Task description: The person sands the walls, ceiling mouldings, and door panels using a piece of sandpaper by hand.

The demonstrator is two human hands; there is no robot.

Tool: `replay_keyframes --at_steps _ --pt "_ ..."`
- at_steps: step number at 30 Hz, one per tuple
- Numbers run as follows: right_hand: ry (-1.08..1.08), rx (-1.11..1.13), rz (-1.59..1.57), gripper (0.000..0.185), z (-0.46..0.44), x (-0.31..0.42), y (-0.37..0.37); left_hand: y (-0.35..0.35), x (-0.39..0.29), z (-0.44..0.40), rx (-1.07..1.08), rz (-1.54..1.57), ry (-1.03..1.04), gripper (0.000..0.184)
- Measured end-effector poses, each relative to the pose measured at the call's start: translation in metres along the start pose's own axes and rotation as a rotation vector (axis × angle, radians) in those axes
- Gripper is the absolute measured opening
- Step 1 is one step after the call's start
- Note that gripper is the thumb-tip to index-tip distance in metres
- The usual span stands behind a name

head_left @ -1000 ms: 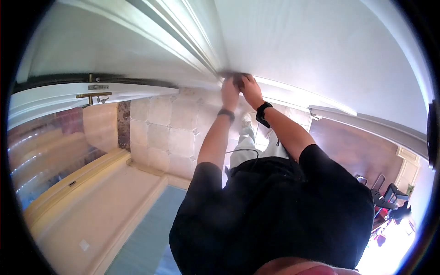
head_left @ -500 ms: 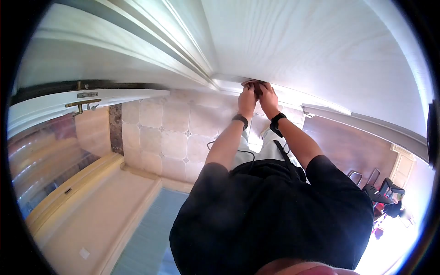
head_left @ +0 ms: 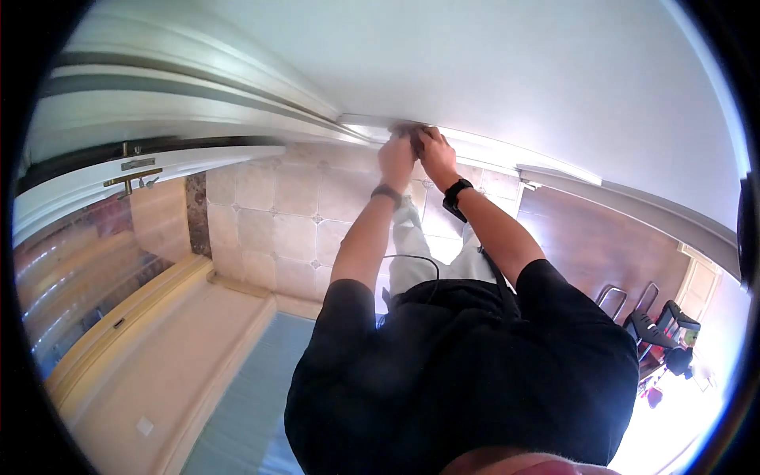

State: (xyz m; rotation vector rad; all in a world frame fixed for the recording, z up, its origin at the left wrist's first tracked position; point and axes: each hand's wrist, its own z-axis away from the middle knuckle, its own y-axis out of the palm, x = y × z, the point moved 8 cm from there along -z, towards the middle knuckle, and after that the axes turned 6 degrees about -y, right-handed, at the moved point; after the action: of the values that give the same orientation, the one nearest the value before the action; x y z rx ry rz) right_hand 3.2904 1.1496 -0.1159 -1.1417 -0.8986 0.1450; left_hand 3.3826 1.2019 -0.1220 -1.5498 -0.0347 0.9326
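The left hand [head_left: 397, 158] and right hand [head_left: 438, 158] have slid leftward, bringing the brown pad [head_left: 416, 139] along the white panel's [head_left: 507, 79] lower edge, nearer the trim [head_left: 269, 104]. Both sets of fingers look bunched around it.

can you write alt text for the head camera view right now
A person's left hand and right hand meet around a small brown item at white trim, seen from above. The person wears a black top and stands on pale floor tiles; a brass door handle shows at left.
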Motion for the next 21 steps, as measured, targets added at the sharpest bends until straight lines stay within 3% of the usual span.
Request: replay_keyframes --at_steps 18,21 --pt "0.103 -0.121 0.052 0.036 0.131 -0.262 -0.151 0.186 -0.262 0.07 0.033 0.111 0.236 0.007" --pt "0.193 -0.117 0.023 0.039 0.154 -0.3 -0.174 0.223 -0.292 0.08 0.24 0.119 0.131 0.015"
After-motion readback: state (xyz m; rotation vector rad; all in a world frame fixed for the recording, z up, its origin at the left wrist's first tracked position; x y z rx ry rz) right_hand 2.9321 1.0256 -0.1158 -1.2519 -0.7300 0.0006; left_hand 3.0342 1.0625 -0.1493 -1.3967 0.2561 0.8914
